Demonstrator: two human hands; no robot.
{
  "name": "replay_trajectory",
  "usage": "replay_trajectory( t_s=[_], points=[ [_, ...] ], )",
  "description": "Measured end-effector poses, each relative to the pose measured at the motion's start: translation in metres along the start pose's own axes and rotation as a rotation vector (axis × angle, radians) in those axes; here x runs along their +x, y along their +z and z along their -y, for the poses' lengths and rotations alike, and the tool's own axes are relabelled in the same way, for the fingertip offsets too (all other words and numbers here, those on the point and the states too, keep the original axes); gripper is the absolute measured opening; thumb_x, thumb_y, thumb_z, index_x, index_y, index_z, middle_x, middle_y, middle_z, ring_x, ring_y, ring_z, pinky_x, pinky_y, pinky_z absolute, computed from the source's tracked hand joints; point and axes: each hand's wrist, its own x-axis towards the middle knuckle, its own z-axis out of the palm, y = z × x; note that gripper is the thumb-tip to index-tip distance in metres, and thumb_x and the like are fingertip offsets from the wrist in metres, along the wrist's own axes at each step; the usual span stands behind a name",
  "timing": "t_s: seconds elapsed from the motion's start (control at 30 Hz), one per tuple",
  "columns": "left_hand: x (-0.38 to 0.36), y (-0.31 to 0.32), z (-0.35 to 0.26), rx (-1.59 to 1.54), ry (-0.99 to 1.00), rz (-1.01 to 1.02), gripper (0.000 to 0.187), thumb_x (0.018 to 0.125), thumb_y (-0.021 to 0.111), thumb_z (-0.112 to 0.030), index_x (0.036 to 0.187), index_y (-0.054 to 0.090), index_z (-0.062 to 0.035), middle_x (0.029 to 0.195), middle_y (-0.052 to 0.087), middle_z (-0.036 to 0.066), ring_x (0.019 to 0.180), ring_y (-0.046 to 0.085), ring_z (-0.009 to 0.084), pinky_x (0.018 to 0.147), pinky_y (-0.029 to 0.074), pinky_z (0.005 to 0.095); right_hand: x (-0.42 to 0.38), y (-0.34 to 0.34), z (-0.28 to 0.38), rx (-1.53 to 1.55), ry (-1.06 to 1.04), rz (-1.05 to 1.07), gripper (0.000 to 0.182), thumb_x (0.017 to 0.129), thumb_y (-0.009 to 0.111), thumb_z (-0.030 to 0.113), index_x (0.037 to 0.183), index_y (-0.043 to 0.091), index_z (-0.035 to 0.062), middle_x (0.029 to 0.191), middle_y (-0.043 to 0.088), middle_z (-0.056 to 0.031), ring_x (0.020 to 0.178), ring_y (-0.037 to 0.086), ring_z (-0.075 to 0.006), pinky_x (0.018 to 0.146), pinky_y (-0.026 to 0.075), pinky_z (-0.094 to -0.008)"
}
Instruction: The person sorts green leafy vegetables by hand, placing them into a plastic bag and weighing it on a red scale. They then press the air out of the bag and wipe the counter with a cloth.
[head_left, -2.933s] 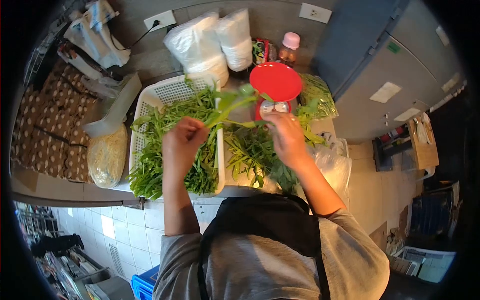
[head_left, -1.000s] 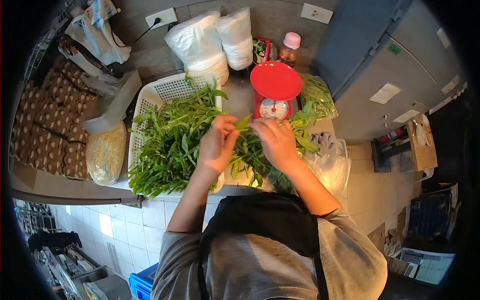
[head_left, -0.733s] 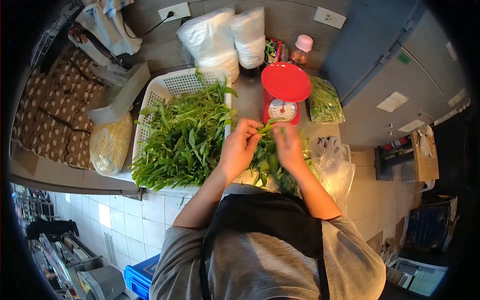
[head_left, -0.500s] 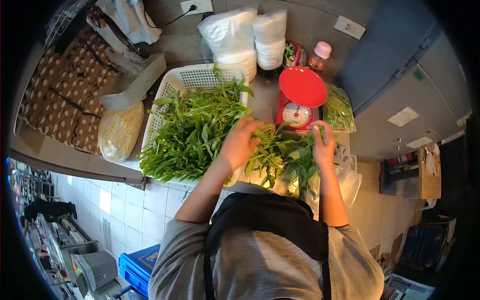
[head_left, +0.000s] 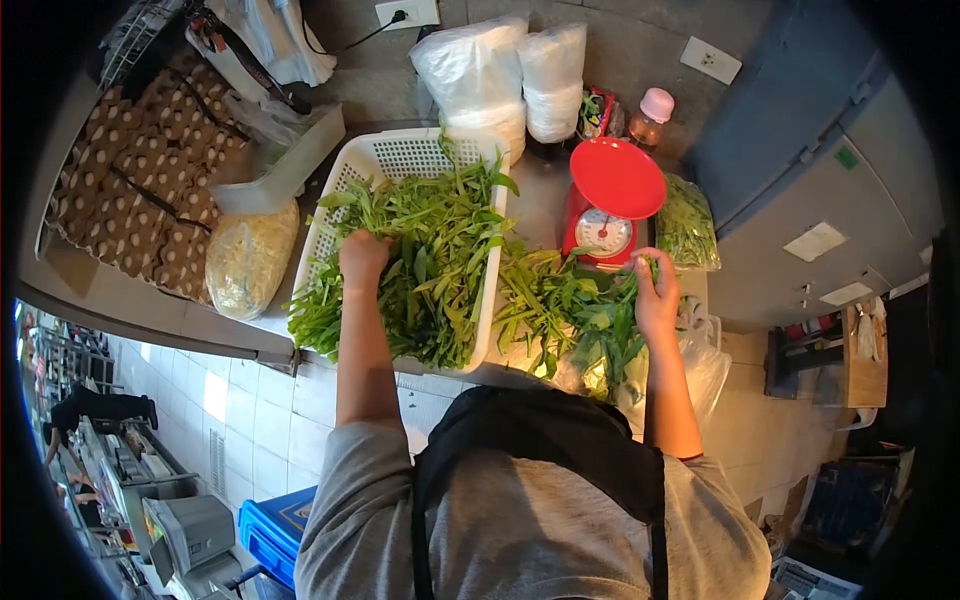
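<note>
A white perforated basket (head_left: pixel 488 300) piled with leafy greens (head_left: pixel 430 260) stands on the counter. My left hand (head_left: pixel 363 256) is down in the greens at the basket's left side, fingers curled around stems and partly hidden by leaves. To the right of the basket, a loose heap of greens (head_left: pixel 545 305) lies on the counter. At its right edge my right hand (head_left: pixel 655 296) is closed on a small bunch of leafy stems. A red weighing scale (head_left: pixel 604 232) with a round red pan stands just behind the heap.
A bag of packed greens (head_left: pixel 688 225) lies right of the scale. Clear plastic bags (head_left: pixel 690 370) sit by my right forearm. Egg trays (head_left: pixel 140 180) and a bag of pale shreds (head_left: pixel 250 262) are at the left. Plastic-wrapped stacks (head_left: pixel 475 80) stand against the wall.
My left hand has moved left from the loose heap into the basket of greens. My right hand stays by the heap's right edge, holding greens. The view has shifted slightly.
</note>
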Motion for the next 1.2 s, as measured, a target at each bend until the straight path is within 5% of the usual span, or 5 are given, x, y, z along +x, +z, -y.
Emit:
replay_trajectory(
  t_s=[0.4,0.6,0.7,0.83,1.2],
  points=[
    [-0.043,-0.12,-0.037,-0.419,0.006,-0.411,0.019,0.081,0.068,-0.022,0.084,0.061,-0.0045,0.073,0.065,0.009,0.068,0.063,0.021,0.064,0.048,0.032,0.004,-0.001,-0.002,-0.017,0.005,-0.044,0.012,0.095,0.05,0.014,0.1,0.052,0.0027,0.085,0.058,-0.0054,0.08,0.057,-0.0133,0.077,0.044,-0.027],
    [-0.057,-0.115,-0.065,-1.304,0.303,-0.359,0.012,0.083,0.067,-0.007,0.092,0.061,-0.0022,0.077,0.064,0.002,0.072,0.058,0.0055,0.066,0.045,0.0205,0.002,0.017,0.016,-0.121,-0.169,0.017,0.011,0.09,0.056,0.006,0.1,0.052,0.0034,0.084,0.057,-0.0062,0.078,0.06,-0.015,0.073,0.045,-0.0268],
    [-0.066,-0.115,-0.081,-1.267,0.434,-0.387,0.013,0.084,0.064,0.0,0.096,0.062,-0.0037,0.08,0.065,0.001,0.074,0.058,0.0052,0.069,0.045,0.0196,0.001,0.026,0.035,-0.235,-0.348,0.048,0.008,0.087,0.057,0.003,0.094,0.054,0.0018,0.08,0.053,-0.0087,0.074,0.057,-0.0192,0.07,0.044,-0.0288],
    [-0.074,-0.097,-0.092,-1.126,0.368,-0.221,0.011,0.085,0.061,0.002,0.095,0.062,-0.0026,0.085,0.065,0.001,0.077,0.057,0.0051,0.069,0.045,0.0189,0.0,0.027,0.042,-0.2,-0.309,0.105,0.013,0.084,0.058,0.001,0.096,0.055,0.0025,0.089,0.057,-0.0151,0.086,0.057,-0.0332,0.077,0.044,-0.0365],
    [-0.134,-0.065,-0.161,-1.415,0.558,0.321,0.01,0.085,0.058,0.008,0.093,0.058,0.0011,0.103,0.065,0.012,0.089,0.06,0.0106,0.082,0.047,0.023,-0.005,0.051,0.04,-0.53,-0.603,0.087,0.034,0.073,0.062,-0.006,0.104,0.055,0.004,0.1,0.058,-0.0151,0.093,0.056,-0.0335,0.078,0.044,-0.0392]
  ],
)
